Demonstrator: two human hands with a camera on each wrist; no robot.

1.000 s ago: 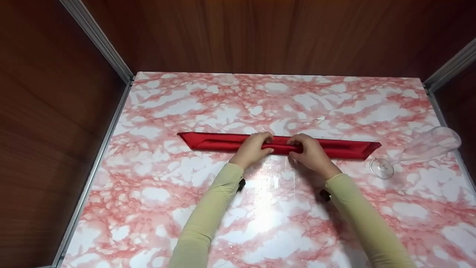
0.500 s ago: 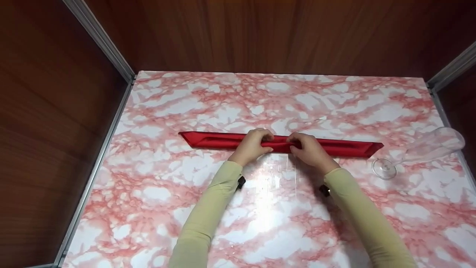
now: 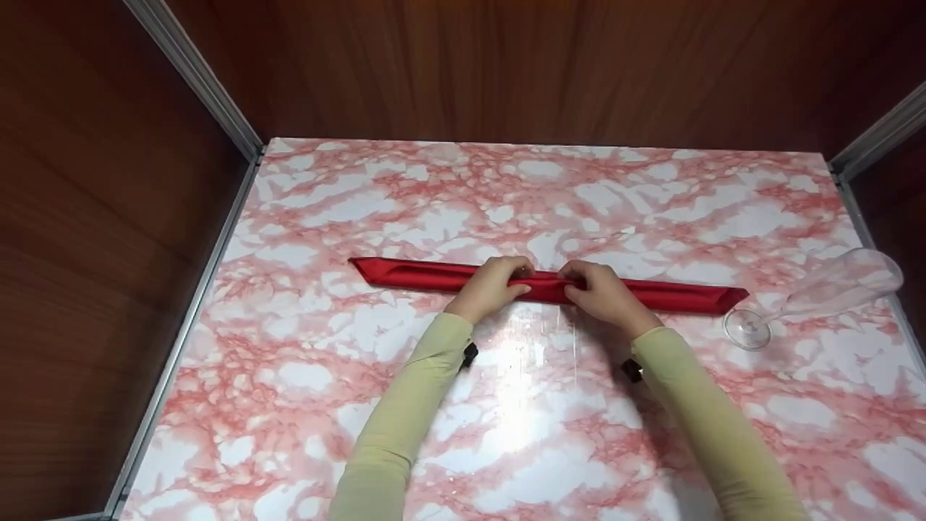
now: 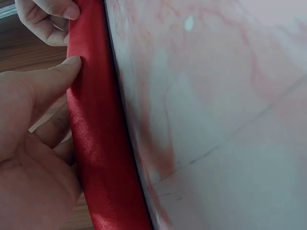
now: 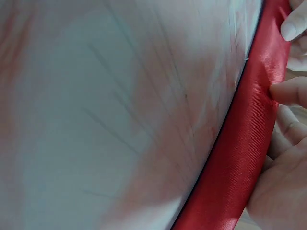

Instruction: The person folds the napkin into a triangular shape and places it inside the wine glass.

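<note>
A red satin cloth (image 3: 419, 275), folded into a long narrow strip with slanted ends, lies across the middle of the table. My left hand (image 3: 492, 286) pinches it just left of its centre. In the left wrist view, the left thumb (image 4: 53, 79) presses on the near side, while the other fingers go behind the strip, partly hidden. Close by on the right, my right hand (image 3: 600, 289) pinches the same fold. The right wrist view shows the right thumb (image 5: 288, 91) denting the red fabric (image 5: 244, 129), fingers behind it.
A clear stemmed glass (image 3: 839, 286) lies on its side at the right, its round foot (image 3: 748, 329) near the cloth's right end. Dark wood panels (image 3: 506, 72) stand behind and beside the pink-and-white marbled table (image 3: 304, 434).
The red strip has become narrower, its far edge now nearer the person. Its right end has shifted slightly right and nearer. Both hands stay near the middle.
</note>
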